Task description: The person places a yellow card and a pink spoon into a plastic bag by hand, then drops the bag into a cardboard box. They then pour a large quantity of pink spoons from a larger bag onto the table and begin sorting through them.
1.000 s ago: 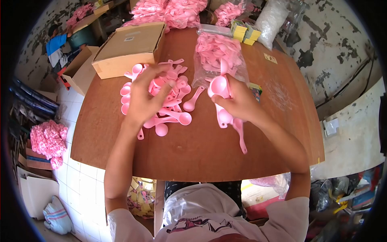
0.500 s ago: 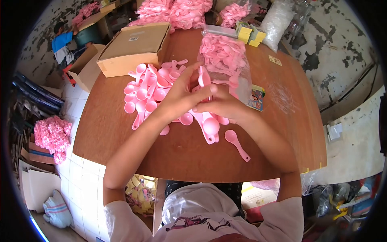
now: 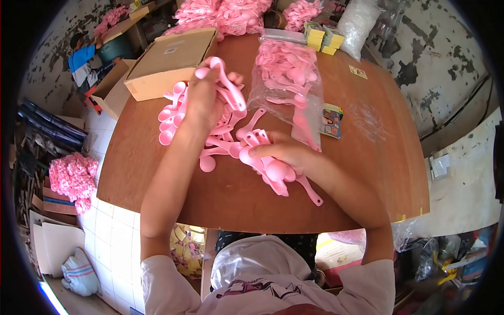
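Note:
My left hand [image 3: 203, 102] is raised over the pile of pink plastic spoons [image 3: 169, 123], closed around a few pink spoons [image 3: 231, 86] whose bowls and handles stick out past the fingers. Lower and to the right, my right hand [image 3: 287, 151] grips a bunch of the same spoons [image 3: 265, 163], the thumb pressed across them. Just below that hand lies a single spoon [image 3: 312, 192], its bowl hidden by the bunch. Part of the pile is covered by my left hand and forearm.
Behind my hands lies a clear plastic bag [image 3: 289, 68] of pink spoons. A cardboard box [image 3: 170, 63] stands at the back left, small yellow boxes [image 3: 323, 39] at the back. A colourful card pack [image 3: 331, 122] lies right of the bag. Another person [image 3: 84, 60] is far left.
My hands were close together over the spoons and are now apart. The left has moved up and left with a few spoons; the right has moved slightly down, gripping the bunch.

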{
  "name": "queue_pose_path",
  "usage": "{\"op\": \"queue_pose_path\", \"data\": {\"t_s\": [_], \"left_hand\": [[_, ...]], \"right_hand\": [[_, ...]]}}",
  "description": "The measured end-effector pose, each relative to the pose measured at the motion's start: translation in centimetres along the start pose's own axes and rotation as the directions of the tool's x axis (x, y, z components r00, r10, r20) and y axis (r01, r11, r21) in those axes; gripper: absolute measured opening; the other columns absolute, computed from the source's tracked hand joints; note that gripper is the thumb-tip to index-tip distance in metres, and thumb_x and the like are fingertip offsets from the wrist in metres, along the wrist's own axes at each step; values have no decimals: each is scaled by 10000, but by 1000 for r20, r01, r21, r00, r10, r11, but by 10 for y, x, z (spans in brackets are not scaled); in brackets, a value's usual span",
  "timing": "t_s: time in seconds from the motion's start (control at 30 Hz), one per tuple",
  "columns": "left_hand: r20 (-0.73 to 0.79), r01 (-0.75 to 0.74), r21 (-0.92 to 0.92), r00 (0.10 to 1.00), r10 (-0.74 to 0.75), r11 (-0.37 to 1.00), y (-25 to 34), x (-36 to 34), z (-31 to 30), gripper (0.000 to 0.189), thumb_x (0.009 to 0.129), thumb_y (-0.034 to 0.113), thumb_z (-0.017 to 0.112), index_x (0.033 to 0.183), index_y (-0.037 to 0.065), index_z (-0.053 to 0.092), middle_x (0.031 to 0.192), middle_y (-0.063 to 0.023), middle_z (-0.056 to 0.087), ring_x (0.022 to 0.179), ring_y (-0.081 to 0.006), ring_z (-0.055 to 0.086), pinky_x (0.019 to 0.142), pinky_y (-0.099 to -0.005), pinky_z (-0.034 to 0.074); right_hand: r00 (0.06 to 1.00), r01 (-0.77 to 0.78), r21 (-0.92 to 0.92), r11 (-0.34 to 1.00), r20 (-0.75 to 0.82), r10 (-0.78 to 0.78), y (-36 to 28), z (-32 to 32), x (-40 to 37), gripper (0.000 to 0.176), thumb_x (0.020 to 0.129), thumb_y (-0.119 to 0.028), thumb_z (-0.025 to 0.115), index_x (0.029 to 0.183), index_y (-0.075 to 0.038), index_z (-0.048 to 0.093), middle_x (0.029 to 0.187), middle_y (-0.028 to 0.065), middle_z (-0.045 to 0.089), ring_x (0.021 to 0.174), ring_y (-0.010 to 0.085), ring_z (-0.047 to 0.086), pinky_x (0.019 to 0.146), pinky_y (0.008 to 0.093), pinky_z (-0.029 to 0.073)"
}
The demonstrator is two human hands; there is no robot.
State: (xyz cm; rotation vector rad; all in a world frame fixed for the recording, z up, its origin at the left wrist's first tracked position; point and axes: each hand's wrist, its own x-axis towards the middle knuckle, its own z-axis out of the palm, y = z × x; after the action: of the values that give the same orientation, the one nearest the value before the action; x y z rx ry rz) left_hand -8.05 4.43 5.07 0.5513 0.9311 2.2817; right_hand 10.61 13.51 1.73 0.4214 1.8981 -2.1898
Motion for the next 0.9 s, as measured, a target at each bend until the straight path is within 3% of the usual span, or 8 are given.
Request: {"op": "queue_pose_path", "data": {"t_s": [0.13,0.23,0.5,0.6,0.7,0.77,0.8,0.9], "left_hand": [[409,-41,-69,910,66,997,16,5,-31,105,983,45,410,1006,38,512,841,-85,541,710,-155,548,660,-305,506],[58,68,41,996,-71,997,16,-22,-18,158,977,46,413,1098,35,513,847,-64,543,629,-134,513,568,-292,480],[148,224,244,953,-265,943,-3,-60,-5,338,855,82,530,1185,21,497,881,-108,619,488,-134,457,455,-279,403],[253,187,217,937,-240,958,-2,-64,-9,398,863,106,534,1243,8,470,964,-107,613,581,-124,488,545,-296,441],[448,185,136,865,-227,973,-5,-60,-24,500,894,194,613,1319,2,433,1082,-107,601,775,-132,577,701,-331,502],[266,-197,711,964,2,675,-10,-68,-7,613,863,224,710,1356,12,415,1137,-102,606,964,-161,610,838,-329,511],[279,-243,777,960,28,581,-11,-70,-4,698,806,198,789,1365,8,418,1189,-103,602,1127,-175,573,961,-324,468],[117,33,739,977,-177,673,2,-75,4,660,795,156,790,1339,-2,450,1212,-104,595,1129,-166,574,953,-320,470]], "right_hand": [[980,175,24,984,-96,-172,-12,-10,-10,312,884,-250,696,1058,-10,598,890,49,631,725,113,606,602,276,503],[975,176,55,983,-148,-166,-19,-19,-12,305,900,-233,691,1068,2,593,928,78,658,792,143,645,644,291,535],[905,385,215,898,-281,-320,-28,-10,8,262,910,-198,699,1055,0,609,836,105,672,647,169,663,506,323,541],[824,402,129,907,-484,-296,-25,-16,28,237,850,-224,775,837,-79,588,650,17,575,487,76,508,370,266,378],[806,423,130,897,-506,-307,-30,-10,33,256,831,-209,793,811,-93,566,653,17,576,498,78,521,381,266,387],[804,439,163,883,-510,-306,-33,-5,38,231,827,-185,795,840,-78,590,669,14,590,504,76,523,385,263,391],[791,485,170,858,-505,-347,-35,0,40,225,827,-182,794,860,-72,601,677,12,598,507,74,524,391,262,396],[775,544,212,812,-498,-389,-41,5,41,224,821,-182,800,902,-57,632,703,2,611,505,62,509,410,250,399]]}}
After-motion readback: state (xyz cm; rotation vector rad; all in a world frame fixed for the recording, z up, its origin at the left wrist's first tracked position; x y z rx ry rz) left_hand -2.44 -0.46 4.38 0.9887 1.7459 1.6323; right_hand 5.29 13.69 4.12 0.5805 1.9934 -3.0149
